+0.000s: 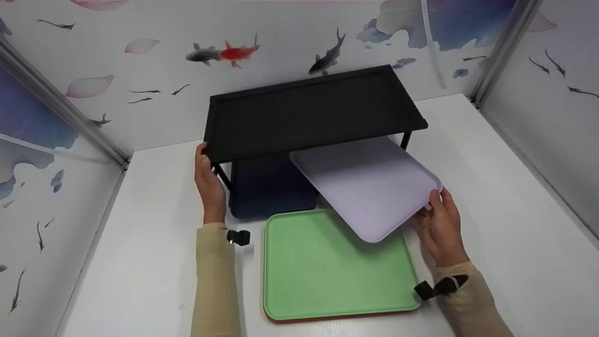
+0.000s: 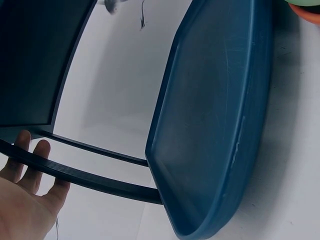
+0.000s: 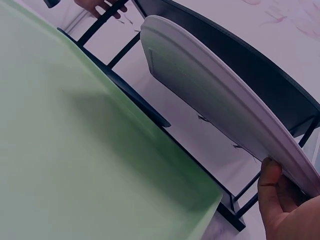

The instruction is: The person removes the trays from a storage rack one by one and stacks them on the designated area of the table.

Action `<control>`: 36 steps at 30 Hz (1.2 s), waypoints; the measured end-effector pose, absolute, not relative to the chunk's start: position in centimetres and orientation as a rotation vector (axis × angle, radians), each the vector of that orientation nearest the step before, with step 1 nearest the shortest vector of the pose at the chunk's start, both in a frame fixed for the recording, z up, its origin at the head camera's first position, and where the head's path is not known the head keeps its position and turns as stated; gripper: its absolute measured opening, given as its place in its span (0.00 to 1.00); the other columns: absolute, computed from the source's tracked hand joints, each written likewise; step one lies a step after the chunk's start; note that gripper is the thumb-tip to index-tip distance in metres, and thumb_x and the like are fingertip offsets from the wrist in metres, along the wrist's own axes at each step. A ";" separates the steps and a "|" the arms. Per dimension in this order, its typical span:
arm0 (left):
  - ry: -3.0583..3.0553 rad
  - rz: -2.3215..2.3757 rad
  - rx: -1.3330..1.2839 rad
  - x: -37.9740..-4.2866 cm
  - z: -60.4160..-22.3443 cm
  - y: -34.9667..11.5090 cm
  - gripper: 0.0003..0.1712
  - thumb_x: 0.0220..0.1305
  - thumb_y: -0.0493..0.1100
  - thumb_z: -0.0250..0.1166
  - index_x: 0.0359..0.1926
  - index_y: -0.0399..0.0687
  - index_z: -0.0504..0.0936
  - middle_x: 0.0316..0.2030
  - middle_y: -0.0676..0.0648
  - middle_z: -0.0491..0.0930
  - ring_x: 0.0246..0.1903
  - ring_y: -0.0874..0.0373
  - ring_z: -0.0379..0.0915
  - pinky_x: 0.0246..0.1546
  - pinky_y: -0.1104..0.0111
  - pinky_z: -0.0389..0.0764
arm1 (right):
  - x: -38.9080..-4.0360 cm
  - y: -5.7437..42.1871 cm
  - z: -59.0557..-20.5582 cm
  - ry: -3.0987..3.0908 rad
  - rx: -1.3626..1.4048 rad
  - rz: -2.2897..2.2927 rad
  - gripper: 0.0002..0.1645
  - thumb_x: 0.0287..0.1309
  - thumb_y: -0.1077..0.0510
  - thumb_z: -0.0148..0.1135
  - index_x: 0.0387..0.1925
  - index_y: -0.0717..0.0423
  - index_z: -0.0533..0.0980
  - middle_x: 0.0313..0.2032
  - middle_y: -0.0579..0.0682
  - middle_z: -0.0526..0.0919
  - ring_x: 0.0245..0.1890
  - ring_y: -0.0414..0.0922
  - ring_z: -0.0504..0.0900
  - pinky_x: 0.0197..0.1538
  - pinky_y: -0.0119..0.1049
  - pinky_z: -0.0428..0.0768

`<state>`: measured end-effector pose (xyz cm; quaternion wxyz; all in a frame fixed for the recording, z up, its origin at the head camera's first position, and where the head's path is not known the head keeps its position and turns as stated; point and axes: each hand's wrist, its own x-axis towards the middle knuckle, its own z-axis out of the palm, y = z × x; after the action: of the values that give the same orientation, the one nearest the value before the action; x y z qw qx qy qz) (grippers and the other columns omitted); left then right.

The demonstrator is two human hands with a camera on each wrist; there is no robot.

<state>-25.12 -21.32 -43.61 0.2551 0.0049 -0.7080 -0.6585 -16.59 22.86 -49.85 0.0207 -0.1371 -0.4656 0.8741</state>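
A black rack with a flat top and thin legs stands at the back of the table. My left hand holds its left end near the front corner; in the left wrist view the fingers reach behind a dark leg bar. My right hand pinches the right corner of a lavender tray. That tray is tilted, its far part under the rack top and its near corner above a green tray. Beneath the rack's left side lies a navy tray, partly hidden by the rack top.
An orange edge shows under the green tray. White table surface surrounds the trays. Printed panels with fish enclose the back and sides, joined by metal posts. Both wrists wear black straps.
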 end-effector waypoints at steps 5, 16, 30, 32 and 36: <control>-1.921 -1.788 0.016 -25.2 -43.5 -21.3 0.28 0.83 0.45 0.37 0.77 0.42 0.61 0.76 0.42 0.61 0.75 0.49 0.56 0.74 0.48 0.58 | -16.6 22.9 -49.8 -1.442 -0.421 2.712 0.40 0.77 0.45 0.45 0.82 0.44 0.45 0.63 0.44 0.67 0.57 0.37 0.76 0.57 0.30 0.77; -1.922 -1.787 0.023 -25.3 -43.8 -21.5 0.28 0.83 0.47 0.38 0.77 0.44 0.62 0.76 0.43 0.62 0.74 0.50 0.59 0.72 0.47 0.59 | -16.5 22.9 -50.1 -1.542 -0.366 2.670 0.39 0.77 0.43 0.43 0.82 0.46 0.46 0.63 0.43 0.67 0.57 0.37 0.73 0.58 0.29 0.75; -1.919 -1.795 0.016 -25.2 -43.6 -21.4 0.28 0.83 0.47 0.38 0.77 0.44 0.62 0.76 0.43 0.62 0.74 0.50 0.58 0.73 0.47 0.59 | -16.4 23.0 -50.2 -1.544 -0.367 2.668 0.41 0.76 0.43 0.46 0.82 0.48 0.47 0.61 0.43 0.69 0.55 0.36 0.75 0.56 0.27 0.77; -1.923 -1.793 0.019 -25.2 -43.7 -21.4 0.28 0.84 0.47 0.37 0.77 0.44 0.62 0.76 0.43 0.62 0.74 0.50 0.58 0.73 0.47 0.59 | -16.5 23.0 -50.1 -1.544 -0.370 2.666 0.40 0.76 0.43 0.46 0.82 0.48 0.48 0.60 0.43 0.70 0.54 0.35 0.75 0.56 0.27 0.77; -1.916 -1.801 0.022 -25.2 -43.8 -21.4 0.28 0.83 0.48 0.38 0.77 0.45 0.62 0.76 0.43 0.62 0.74 0.50 0.59 0.73 0.47 0.58 | -16.6 23.0 -50.1 -1.544 -0.372 2.664 0.40 0.77 0.43 0.44 0.81 0.49 0.48 0.59 0.42 0.70 0.54 0.35 0.74 0.56 0.27 0.76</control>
<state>-25.19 -21.40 -43.78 0.2533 0.0083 -0.7049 -0.6625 -16.56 23.00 -50.12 0.0201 -0.1199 -0.4978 0.8587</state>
